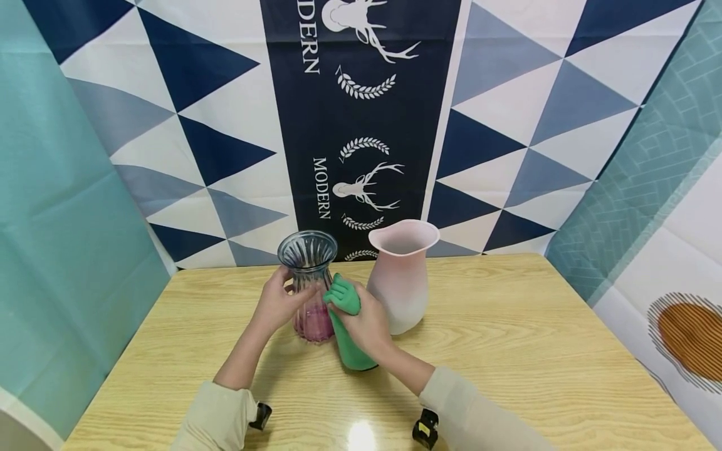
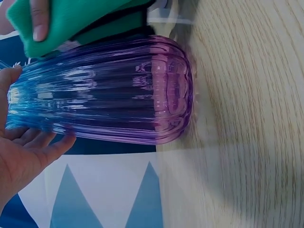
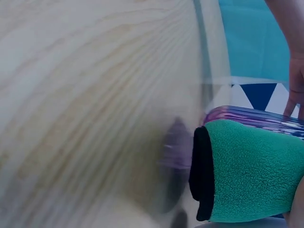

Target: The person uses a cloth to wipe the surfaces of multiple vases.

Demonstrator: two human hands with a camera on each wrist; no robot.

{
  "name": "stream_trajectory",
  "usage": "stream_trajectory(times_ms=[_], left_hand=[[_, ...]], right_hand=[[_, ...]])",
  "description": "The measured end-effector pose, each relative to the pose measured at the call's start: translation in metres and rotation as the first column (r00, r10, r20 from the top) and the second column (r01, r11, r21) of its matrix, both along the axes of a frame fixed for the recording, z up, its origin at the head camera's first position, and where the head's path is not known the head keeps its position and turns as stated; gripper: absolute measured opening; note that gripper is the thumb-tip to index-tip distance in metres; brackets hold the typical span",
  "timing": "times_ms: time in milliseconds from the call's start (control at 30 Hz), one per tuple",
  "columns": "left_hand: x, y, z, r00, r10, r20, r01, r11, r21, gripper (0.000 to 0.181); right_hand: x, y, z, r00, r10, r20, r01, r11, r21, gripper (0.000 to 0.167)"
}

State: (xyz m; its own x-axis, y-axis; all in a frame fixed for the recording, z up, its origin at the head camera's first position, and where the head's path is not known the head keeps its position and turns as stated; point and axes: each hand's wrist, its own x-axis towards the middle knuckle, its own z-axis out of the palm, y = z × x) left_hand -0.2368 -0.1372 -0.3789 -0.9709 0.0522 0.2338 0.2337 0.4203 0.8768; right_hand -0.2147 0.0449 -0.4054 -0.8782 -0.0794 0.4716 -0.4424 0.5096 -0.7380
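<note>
A ribbed glass vase (image 1: 313, 321), blue at its flared rim and pink-purple at its base, stands roughly upright near the middle of the table. My left hand (image 1: 278, 303) grips it around the upper body, thumb on the near side and fingers behind. On its right side, my right hand (image 1: 368, 321) holds a folded green cloth (image 1: 351, 348) with dark edging; the cloth hangs beside the glass. The left wrist view shows the cloth (image 2: 80, 21) along the side of the vase (image 2: 104, 92). Whether the base touches the table cannot be told.
A pink-and-white frosted vase (image 1: 402, 285) with a wavy rim stands just behind and right of my right hand. The wooden table (image 1: 507, 351) meets a patterned cloth backdrop (image 1: 237, 138) at its back edge. A teal curtain (image 1: 73, 207) hangs on the left.
</note>
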Motion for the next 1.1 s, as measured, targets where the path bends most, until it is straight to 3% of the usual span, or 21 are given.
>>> stream_trajectory(times_ms=[200, 400, 767, 1100], left_hand=[[0.0, 0.0, 0.0, 1.0, 0.012, -0.009, -0.012, 1.0, -0.009, 0.058], [0.001, 0.002, 0.0, 1.0, 0.017, -0.01, -0.017, 1.0, -0.006, 0.056], [0.001, 0.003, 0.002, 1.0, 0.003, -0.006, -0.004, 1.0, -0.007, 0.057], [0.0, 0.004, 0.0, 1.0, 0.0, -0.017, 0.0, 1.0, 0.032, 0.065]], right_hand=[[-0.005, -0.002, 0.011, 0.996, 0.0, -0.088, -0.004, 0.999, -0.048, 0.05], [-0.007, -0.004, 0.016, 0.996, -0.024, -0.083, 0.021, 0.999, -0.04, 0.048], [-0.005, -0.001, 0.004, 1.0, -0.017, -0.02, 0.016, 0.999, -0.034, 0.05], [-0.002, 0.004, -0.01, 1.0, -0.013, 0.02, 0.012, 0.998, 0.056, 0.048]])
